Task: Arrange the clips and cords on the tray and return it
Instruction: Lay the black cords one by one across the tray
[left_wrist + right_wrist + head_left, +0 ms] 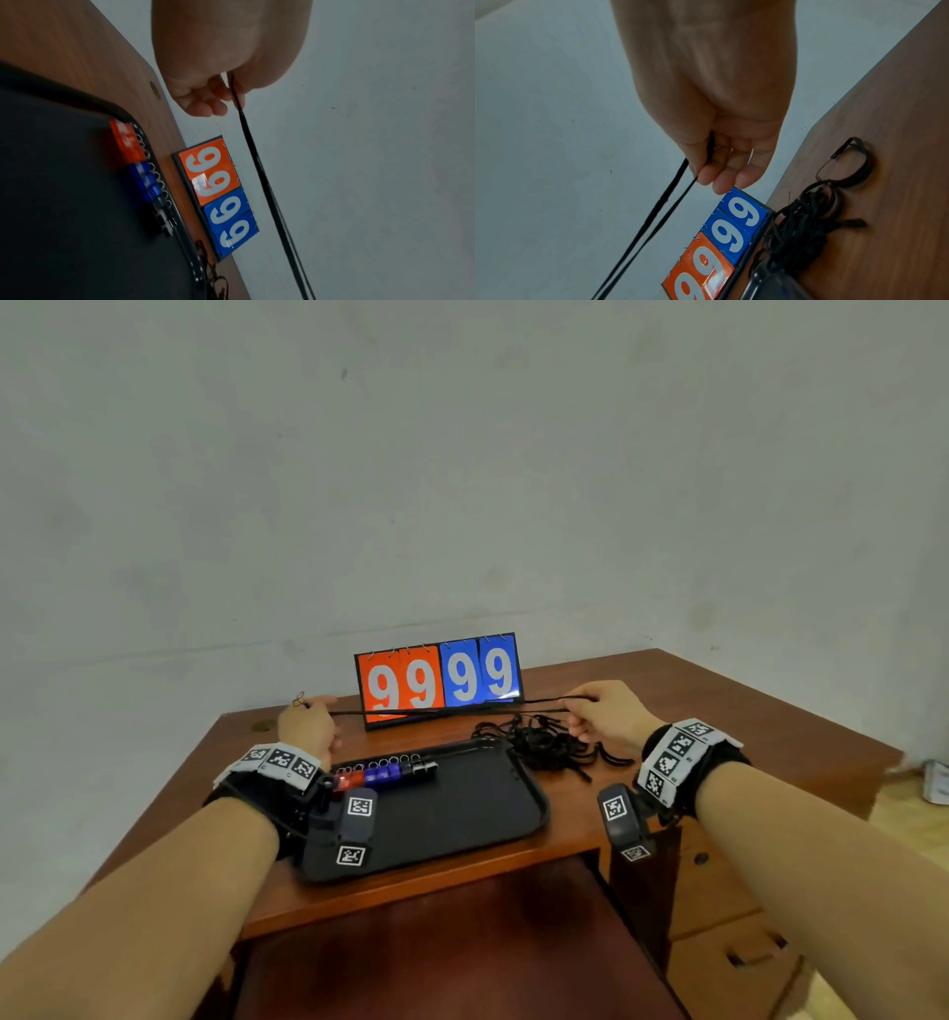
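Note:
A black cord [441,708] is stretched level between both hands, above the desk and in front of the scoreboard. My left hand [308,721] pinches its left end, where a small loop sticks out. My right hand [590,711] pinches the right end. Seen from the left wrist, the cord [259,162] runs as two strands away from the left hand [226,89]; seen from the right wrist, the cord [659,205] leaves the right hand [711,160] the same way. A black tray [462,809] lies on the desk with a row of red, blue and black clips [382,773] along its far edge. A tangled heap of black cords [552,747] lies right of the tray.
A flip scoreboard [439,677] reading 99 99 stands at the back of the brown desk [719,706], against a pale wall. The desk's drawers [719,916] are at the lower right. A dark red chair seat [452,952] is under the desk's front edge.

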